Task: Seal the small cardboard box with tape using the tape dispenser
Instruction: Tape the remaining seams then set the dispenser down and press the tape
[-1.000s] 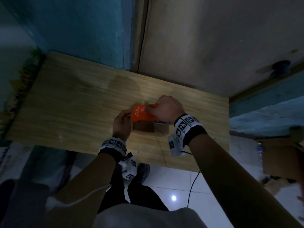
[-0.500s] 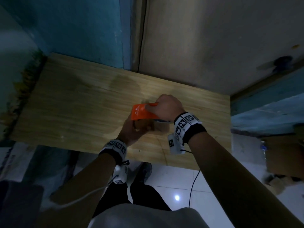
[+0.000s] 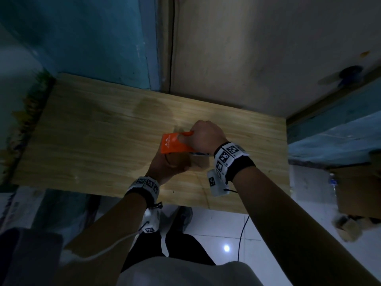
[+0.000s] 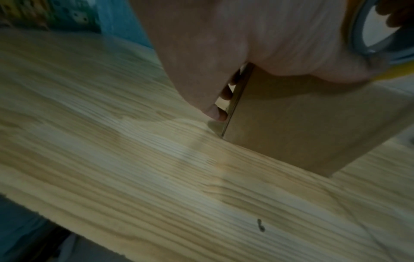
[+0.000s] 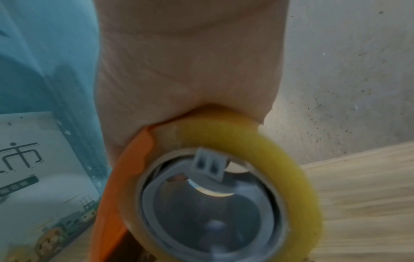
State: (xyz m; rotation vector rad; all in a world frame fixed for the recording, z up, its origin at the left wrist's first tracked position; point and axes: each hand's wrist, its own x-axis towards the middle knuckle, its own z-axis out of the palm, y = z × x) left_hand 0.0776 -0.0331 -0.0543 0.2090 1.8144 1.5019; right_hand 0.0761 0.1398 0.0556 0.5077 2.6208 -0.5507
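The room is dim, with a white tiled floor (image 3: 257, 230) under a wooden table (image 3: 92, 145) that stands against a blue wall (image 3: 86, 38) and a grey wall (image 3: 268, 48). Nearest to the camera are the person's two forearms, each with a band of black-and-white markers at the wrist.

The left hand (image 3: 165, 166) holds the small cardboard box (image 3: 199, 162) at its left end; in the left wrist view the fingers (image 4: 216, 111) curl around the far side of the box (image 4: 313, 127) while the palm presses on its near top edge. The box stands on the table (image 4: 134, 177), towards its right part.

On top of the box, the right hand (image 3: 206, 137) grips the orange tape dispenser (image 3: 175, 144), with the thumb lying across its side. In the right wrist view the hand (image 5: 190, 62) is closed over the dispenser (image 5: 116, 186) and the yellow tape roll (image 5: 257, 140). Whether the tape already touches the box I cannot tell.

Farther right, beside the table, there is a large brown carton (image 3: 358, 190) on the floor.
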